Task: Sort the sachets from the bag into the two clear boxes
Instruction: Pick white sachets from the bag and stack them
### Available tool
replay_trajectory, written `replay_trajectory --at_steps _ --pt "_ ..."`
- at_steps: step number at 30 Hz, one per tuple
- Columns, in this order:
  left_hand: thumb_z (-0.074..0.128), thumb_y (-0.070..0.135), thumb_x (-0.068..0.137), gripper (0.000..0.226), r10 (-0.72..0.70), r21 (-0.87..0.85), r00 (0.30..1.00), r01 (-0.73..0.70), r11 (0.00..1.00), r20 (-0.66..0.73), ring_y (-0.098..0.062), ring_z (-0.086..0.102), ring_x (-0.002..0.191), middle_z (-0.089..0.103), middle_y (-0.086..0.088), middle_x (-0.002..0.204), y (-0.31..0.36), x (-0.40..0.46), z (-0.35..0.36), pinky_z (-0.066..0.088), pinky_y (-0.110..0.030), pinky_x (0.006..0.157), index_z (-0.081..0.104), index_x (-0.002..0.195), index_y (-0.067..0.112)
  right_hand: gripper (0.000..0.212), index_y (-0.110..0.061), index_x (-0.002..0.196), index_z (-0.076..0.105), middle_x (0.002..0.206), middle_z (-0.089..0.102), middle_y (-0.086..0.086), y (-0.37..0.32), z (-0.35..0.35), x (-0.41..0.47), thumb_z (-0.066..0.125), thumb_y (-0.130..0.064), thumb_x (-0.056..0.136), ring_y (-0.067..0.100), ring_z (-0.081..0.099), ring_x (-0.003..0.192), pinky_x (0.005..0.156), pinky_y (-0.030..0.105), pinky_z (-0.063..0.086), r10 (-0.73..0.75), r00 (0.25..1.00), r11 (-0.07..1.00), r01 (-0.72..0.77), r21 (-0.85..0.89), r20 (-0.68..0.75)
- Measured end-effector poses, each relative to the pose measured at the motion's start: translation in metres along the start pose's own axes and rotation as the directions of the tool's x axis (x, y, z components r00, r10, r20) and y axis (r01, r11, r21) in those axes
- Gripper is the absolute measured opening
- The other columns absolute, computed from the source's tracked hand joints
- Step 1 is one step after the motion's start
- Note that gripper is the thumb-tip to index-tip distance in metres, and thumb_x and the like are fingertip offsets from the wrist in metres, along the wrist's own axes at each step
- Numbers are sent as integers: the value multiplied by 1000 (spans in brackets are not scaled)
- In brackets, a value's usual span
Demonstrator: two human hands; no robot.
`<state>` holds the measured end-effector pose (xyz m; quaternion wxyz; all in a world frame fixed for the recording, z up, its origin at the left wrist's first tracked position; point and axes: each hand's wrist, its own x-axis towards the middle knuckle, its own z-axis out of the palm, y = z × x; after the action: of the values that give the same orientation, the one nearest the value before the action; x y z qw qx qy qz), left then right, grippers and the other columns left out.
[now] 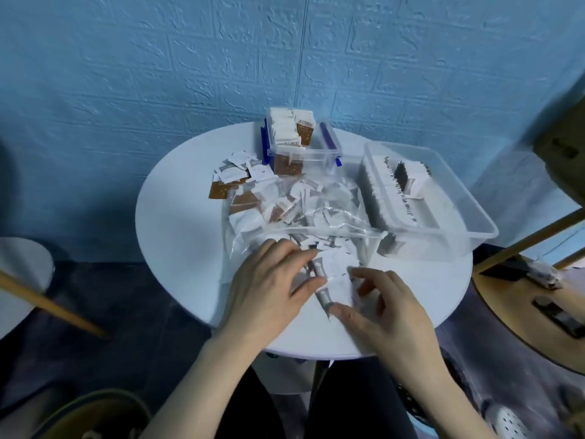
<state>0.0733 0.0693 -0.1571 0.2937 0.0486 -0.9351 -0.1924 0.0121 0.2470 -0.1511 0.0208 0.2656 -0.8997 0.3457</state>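
A round white table (177, 248) stands before a blue textured wall (158, 74). At its 6 o'clock edge both hands work over a small heap of grey-and-white sachets (332, 267).

The left hand (269, 280) lies palm down on the heap, its fingers loosely curled, with thumb and forefinger pinching the top of a grey-and-white sachet. The right hand (380, 308) sits just beside it toward 5 o'clock; its thumb presses the lower end of the same long sachet (324, 299), and its other fingers are bent over the white packets. The blur makes it hard to tell whether those fingers hold anything.

At the table's centre a crumpled clear bag (300, 210) lies open, with brown and white sachets inside. Loose sachets (234, 172) lie spilled at about 10 o'clock, touching the bag.

At 12 o'clock stands a small clear box (326, 153) with blue clips, filled with upright brown-and-white sachets. At 3 o'clock a larger clear box (474, 223) overhangs the table's rim and holds a neat row of grey-and-white sachets (395, 185) along its left wall.
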Motion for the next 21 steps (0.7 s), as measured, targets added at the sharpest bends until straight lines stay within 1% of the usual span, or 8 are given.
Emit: replay_trajectory --at_steps 2,5,9,12,15,17,19,21 --pt "67 51 82 52 -80 36 992 77 996 92 -18 55 102 60 3 107 4 5 6 42 -29 81 64 122 19 57 -31 114 62 92 58 -13 -2 6 3 75 -54 63 11 55 84 72 32 47 18 1000 999 -18 29 -10" --pt "68 56 78 58 -210 -28 971 214 976 113 -13 51 106 56 8 111 5 13 17 35 -23 77 61 125 23 50 -38 110 61 86 59 -17 -1 9 8 80 -46 64 2 52 71 68 27 45 66 998 990 -67 126 8" --pt "80 40 72 39 -349 -241 932 363 900 100 4 48 70 55 19 82 4 17 25 32 -18 60 65 106 28 42 -35 107 62 78 56 -14 7 8 13 81 -24 71 1 49 61 69 25 44 128 991 945 -132 299 35" --pt "82 23 73 26 -411 -452 898 435 779 157 4 47 54 59 18 71 2 16 28 38 -21 60 66 91 34 36 -33 105 66 74 56 -12 10 7 14 78 -17 76 1 48 59 68 24 41 133 990 924 -142 356 49" --pt "82 13 73 27 -436 -584 884 446 679 168 5 50 51 61 21 60 1 15 25 41 -19 59 64 76 33 31 -31 103 68 68 57 -13 11 7 15 77 -17 77 0 48 57 65 25 40 139 987 918 -158 364 76" --pt "81 11 74 25 -437 -647 892 399 650 111 4 54 54 64 15 61 0 12 19 45 -16 58 64 74 29 26 -27 101 70 66 58 -12 11 6 16 76 -15 78 4 50 59 65 25 42 147 984 902 -174 396 100" --pt "80 13 76 22 -433 -685 901 327 651 18 -5 59 60 67 9 65 0 7 13 49 -17 60 65 73 29 17 -19 94 71 68 59 -3 9 1 18 75 -12 80 10 51 63 66 25 42 165 977 858 -210 469 136" --pt "78 17 78 20 -404 -665 913 272 696 -50 -10 62 65 70 9 73 3 1 8 50 -19 61 65 73 31 11 -12 92 68 66 62 4 7 -5 21 73 -11 82 8 49 56 59 20 41 175 967 800 -248 546 184"
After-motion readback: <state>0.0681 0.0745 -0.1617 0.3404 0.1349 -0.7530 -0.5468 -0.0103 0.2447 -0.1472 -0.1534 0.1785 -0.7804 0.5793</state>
